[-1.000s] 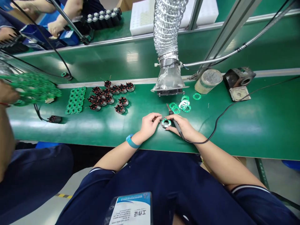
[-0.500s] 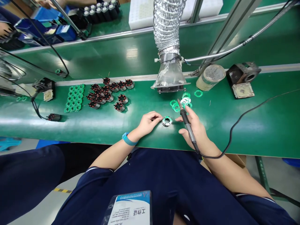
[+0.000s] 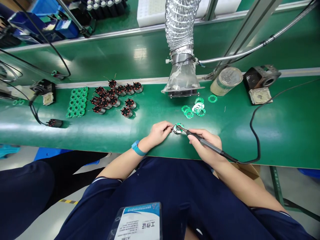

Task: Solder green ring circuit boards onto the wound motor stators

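Note:
My right hand (image 3: 206, 144) is closed round a soldering iron (image 3: 210, 145), whose tip points left and reaches the motor part with a green ring board (image 3: 178, 128) on the bench. At the left edge of that part, the pinched fingertips of my left hand (image 3: 160, 132) touch it; whether they also hold something small cannot be made out. Loose green ring boards (image 3: 188, 114) and a white one lie just beyond. Further left stand several motor stators with copper windings (image 3: 107, 98).
A fume extraction hood (image 3: 183, 81) hangs over the bench behind the rings. At the right are a round container (image 3: 226, 81) and an iron stand (image 3: 261, 81). A green board panel (image 3: 77, 102) lies left. A person's dark-clothed legs (image 3: 62, 176) show at lower left.
My right hand has closed round the iron and swung its tip down and left onto the ring part. The cable has shifted right. My left hand stays by the part.

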Available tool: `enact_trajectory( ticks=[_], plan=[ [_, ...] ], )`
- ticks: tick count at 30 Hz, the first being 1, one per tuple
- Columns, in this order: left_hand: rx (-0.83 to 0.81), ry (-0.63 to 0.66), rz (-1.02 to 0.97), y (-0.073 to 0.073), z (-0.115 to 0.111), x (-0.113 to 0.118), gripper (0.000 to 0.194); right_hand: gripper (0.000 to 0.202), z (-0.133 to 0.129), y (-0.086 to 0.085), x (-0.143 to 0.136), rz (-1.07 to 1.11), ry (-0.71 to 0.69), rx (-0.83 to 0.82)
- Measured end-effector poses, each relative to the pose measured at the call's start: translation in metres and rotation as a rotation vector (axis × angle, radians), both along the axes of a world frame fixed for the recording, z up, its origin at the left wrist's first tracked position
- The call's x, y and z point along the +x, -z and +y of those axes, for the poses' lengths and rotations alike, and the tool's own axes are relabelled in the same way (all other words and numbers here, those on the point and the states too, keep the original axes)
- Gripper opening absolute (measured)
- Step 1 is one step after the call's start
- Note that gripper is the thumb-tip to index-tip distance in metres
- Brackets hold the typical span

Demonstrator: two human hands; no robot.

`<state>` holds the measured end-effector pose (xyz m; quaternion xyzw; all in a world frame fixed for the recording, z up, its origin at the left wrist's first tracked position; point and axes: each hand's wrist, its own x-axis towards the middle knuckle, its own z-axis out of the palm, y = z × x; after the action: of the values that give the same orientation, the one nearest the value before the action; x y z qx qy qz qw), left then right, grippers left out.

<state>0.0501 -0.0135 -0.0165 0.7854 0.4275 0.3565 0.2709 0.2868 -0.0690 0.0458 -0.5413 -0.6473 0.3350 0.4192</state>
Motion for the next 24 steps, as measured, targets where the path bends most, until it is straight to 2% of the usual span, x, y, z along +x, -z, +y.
enact_trajectory(
  ticks=[8,24],
  plan=[
    [0.005,-0.035,-0.002,0.0050,-0.0010,0.0018,0.017,0.024,0.0012,-0.0022,-0.0035,0.010,-0.014,-0.029],
    [0.054,-0.004,0.008,-0.0007,0.0001,0.0026,0.014,0.022,0.0037,0.0024,-0.0034,0.013,-0.031,0.001]
  ],
)
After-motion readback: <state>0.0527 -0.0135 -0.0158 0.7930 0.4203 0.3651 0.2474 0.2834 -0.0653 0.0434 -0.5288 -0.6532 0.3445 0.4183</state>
